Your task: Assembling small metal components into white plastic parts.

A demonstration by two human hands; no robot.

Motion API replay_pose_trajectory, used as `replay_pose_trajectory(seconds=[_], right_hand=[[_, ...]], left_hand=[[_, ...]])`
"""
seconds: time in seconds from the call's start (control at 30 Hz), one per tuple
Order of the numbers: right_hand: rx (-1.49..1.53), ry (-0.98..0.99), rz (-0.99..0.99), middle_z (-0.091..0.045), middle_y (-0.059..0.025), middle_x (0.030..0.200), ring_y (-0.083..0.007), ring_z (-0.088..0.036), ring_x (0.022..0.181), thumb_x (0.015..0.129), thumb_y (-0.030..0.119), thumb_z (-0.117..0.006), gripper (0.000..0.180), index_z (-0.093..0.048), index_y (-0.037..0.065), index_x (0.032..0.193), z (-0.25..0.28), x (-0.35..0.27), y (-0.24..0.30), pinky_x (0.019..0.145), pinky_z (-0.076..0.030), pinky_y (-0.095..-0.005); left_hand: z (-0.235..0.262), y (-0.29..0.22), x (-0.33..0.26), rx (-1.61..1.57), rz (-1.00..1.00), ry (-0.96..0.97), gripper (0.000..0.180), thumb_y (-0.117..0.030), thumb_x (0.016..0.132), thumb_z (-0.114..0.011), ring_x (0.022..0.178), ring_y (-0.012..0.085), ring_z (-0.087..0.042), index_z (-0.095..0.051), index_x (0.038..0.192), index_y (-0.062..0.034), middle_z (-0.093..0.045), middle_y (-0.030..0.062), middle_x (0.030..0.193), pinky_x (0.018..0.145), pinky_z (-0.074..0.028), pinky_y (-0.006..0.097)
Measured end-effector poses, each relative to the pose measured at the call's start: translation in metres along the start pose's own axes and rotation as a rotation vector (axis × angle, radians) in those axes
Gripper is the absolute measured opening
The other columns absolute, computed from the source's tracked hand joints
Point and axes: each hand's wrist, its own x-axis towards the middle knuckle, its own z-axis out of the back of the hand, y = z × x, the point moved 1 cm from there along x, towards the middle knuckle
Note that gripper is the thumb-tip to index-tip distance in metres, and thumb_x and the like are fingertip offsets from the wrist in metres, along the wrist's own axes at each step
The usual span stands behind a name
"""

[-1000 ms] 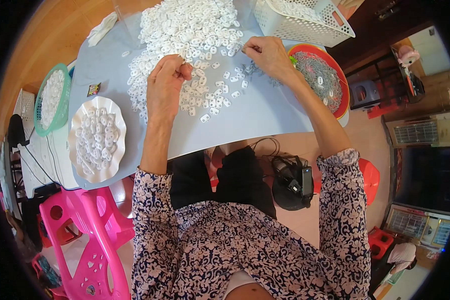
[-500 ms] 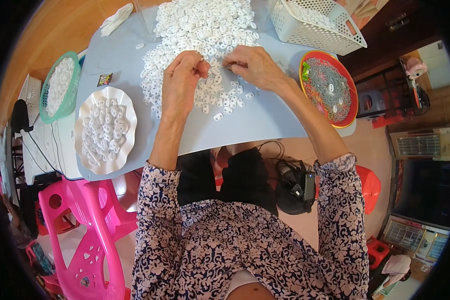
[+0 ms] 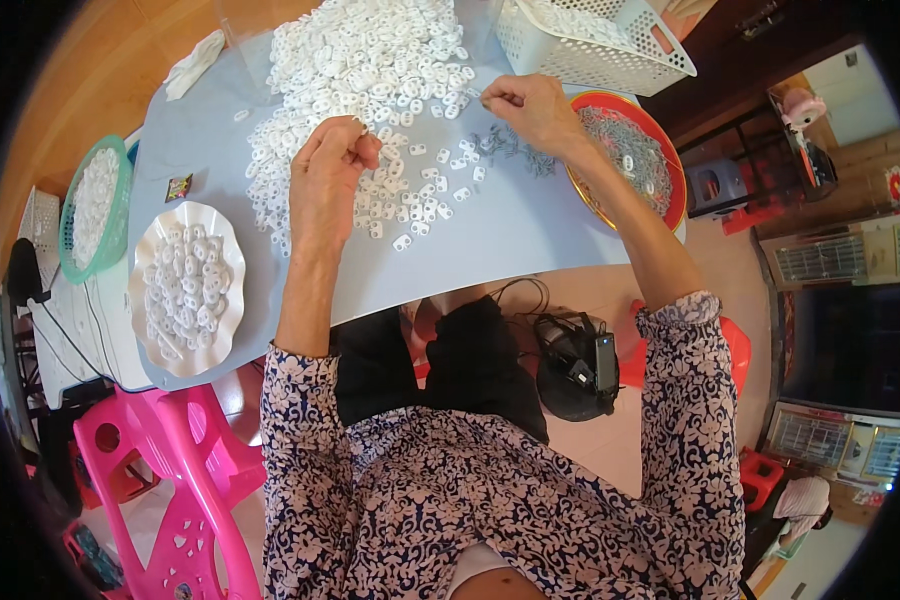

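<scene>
White pieces [image 3: 267, 170] spread on the table [image 3: 460, 245] around the left hand [image 3: 322, 180], its fingers curled in; the right hand [image 3: 542, 108] pinches near grey bits [image 3: 515, 150]. What either grips cannot be told. A light fingertip pinch should suit such small parts. A scalloped plate [image 3: 210, 358] sits left, strays [image 3: 419, 205] clutter the middle, and a perforated basket [image 3: 590, 62] and red bowl [image 3: 677, 165] crowd the right.

No legible lettering or numbers
</scene>
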Motion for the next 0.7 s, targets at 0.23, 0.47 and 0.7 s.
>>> replay_pose_trajectory(seconds=[0.23, 0.47, 0.7], right_hand=[[0.005, 0.200, 0.117, -0.064, -0.0073, 0.070, -0.0117, -0.057, 0.062, 0.077, 0.009, -0.065, 0.011, -0.067, 0.003, 0.086, -0.003, -0.011, 0.004, 0.057, -0.045, -0.0266], [0.047, 0.083, 0.023, -0.064, -0.0068, 0.069, -0.0133, -0.056, 0.060, 0.077, 0.009, -0.066, 0.011, -0.067, 0.002, 0.085, 0.010, -0.017, -0.013, 0.056, -0.045, -0.0276], [-0.021, 0.133, 0.110, -0.064, -0.0088, 0.068, -0.0165, -0.057, 0.057, 0.079, 0.010, -0.063, 0.013, -0.066, 0.001, 0.087, 0.001, -0.010, 0.008, 0.057, -0.045, -0.0297]], left_hand=[[0.001, 0.002, 0.001, 0.024, 0.011, -0.007, 0.016, -0.011, 0.086, -0.051, 0.071, 0.0144, -0.048, -0.058, 0.083, 0.0024, -0.053, 0.0064, 0.071, 0.073, -0.040, 0.027], [0.000, 0.004, 0.002, 0.029, 0.005, 0.012, 0.015, -0.011, 0.086, -0.051, 0.070, 0.0138, -0.048, -0.059, 0.083, 0.0014, -0.053, 0.0056, 0.070, 0.071, -0.039, 0.026], [-0.001, 0.003, 0.002, 0.026, 0.026, -0.006, 0.013, -0.010, 0.086, -0.052, 0.069, 0.0135, -0.048, -0.059, 0.082, 0.0007, -0.054, 0.0057, 0.070, 0.069, -0.038, 0.026]])
